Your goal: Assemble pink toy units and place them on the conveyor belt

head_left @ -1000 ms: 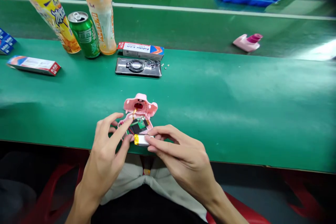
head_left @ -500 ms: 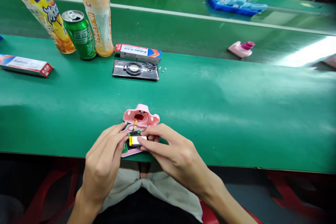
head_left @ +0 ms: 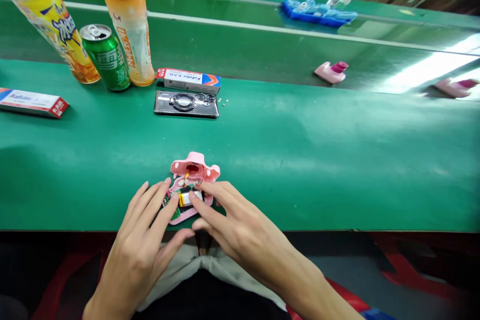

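An opened pink plastic casing (head_left: 195, 160) lies near the front edge of the table, its upper shell tipped back behind the lower half. Inside the lower half are a green circuit board (head_left: 174, 213) and a silver battery (head_left: 186, 199) with yellow tape at one end. Thin wires and an orange ribbon cable run between the halves. My left hand (head_left: 144, 232) is spread open, fingertips at the casing's left rim. My right hand (head_left: 234, 222) has its fingers stretched out, one fingertip resting on the battery and another at the casing's inner right side. Neither hand grips anything.
Behind the casing lie a phone (head_left: 186, 104) and a glue box (head_left: 189, 80); another box (head_left: 33, 103) is at left. A green can (head_left: 106, 60) stands between two drink bottles. Pink parts (head_left: 332, 73) and a blue tray (head_left: 318, 14) rest on the strip beyond.
My left hand has spread its fingers and drawn its thumb away from the casing. My right fingers have loosened from the small circuit board, which now sits lower in the casing. The view has shifted slightly.
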A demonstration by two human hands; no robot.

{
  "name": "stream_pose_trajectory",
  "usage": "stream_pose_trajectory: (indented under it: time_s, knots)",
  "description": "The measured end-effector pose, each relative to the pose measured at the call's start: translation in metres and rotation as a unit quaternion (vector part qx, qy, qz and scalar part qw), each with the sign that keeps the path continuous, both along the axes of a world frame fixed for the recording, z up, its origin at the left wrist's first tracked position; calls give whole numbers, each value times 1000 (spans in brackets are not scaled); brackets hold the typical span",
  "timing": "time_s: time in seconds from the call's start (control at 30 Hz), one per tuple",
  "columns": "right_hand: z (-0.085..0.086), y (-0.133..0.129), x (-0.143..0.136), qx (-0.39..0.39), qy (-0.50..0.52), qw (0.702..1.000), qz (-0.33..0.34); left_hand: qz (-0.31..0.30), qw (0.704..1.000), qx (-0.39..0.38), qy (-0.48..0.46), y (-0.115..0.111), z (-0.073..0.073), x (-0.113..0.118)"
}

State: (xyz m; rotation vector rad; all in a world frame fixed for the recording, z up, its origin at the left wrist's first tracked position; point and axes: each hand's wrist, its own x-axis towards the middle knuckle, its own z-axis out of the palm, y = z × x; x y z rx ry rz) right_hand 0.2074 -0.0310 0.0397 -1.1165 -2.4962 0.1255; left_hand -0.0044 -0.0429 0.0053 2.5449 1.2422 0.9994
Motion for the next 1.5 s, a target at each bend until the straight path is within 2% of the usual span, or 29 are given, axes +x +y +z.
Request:
stream_pose_trajectory:
  time_s: [0.17,0.33,0.43,0.5,0.57,0.6,0.63,0.7,0.77,0.83,0.9,0.93,1.0,1.07,1.17,1.27,1.33,1.4,1.43,1.5]
  knots:
    - [-17,-10,0,87,6,996,-13,4,999,41,21,0,-2,-3]
    - [-31,-9,0,95,68,990,-78,11,997,60,36,6,-4,-2]
    - [-36,-14,-1,99,128,983,-83,17,997,66,45,6,-5,-3]
    - [-36,-19,2,128,168,974,-84,22,996,73,41,4,-6,-2]
    - [-28,-16,8,147,223,955,-132,27,996,74,33,2,-7,0]
    - [-19,-9,11,131,247,944,-174,29,997,73,29,0,-8,1]
    - [-8,3,14,87,254,938,-218,33,997,71,26,-1,-8,2]
    - [20,39,13,-62,184,943,-270,43,996,68,26,-2,-7,3]
    - [48,84,3,-237,3,946,-221,52,996,70,29,-4,-6,4]
    - [71,124,-15,-355,-171,909,-135,59,995,66,35,-5,-6,4]
    - [84,148,-37,-408,-284,865,-67,66,995,60,38,-7,-6,4]
    - [88,154,-46,-413,-316,853,-48,70,995,57,38,-7,-6,4]
    - [92,155,-59,-401,-342,849,-32,79,995,53,29,-9,-7,5]
    - [95,149,-62,-377,-347,858,-31,84,995,51,24,-10,-9,6]
    - [102,137,-50,-344,-314,885,-15,81,995,46,27,-10,-11,5]
    - [105,125,-28,-315,-220,920,72,79,996,28,-28,-11,-13,4]
    - [103,116,-13,-287,-138,937,142,85,988,-11,-131,-13,-15,6]
    - [100,108,-2,-273,-62,942,186,96,955,-49,-278,-14,-15,10]
    - [100,104,2,-277,-32,939,200,102,926,-74,-356,-14,-13,14]
    - [104,97,6,-293,6,930,223,105,846,-142,-502,-12,-6,24]
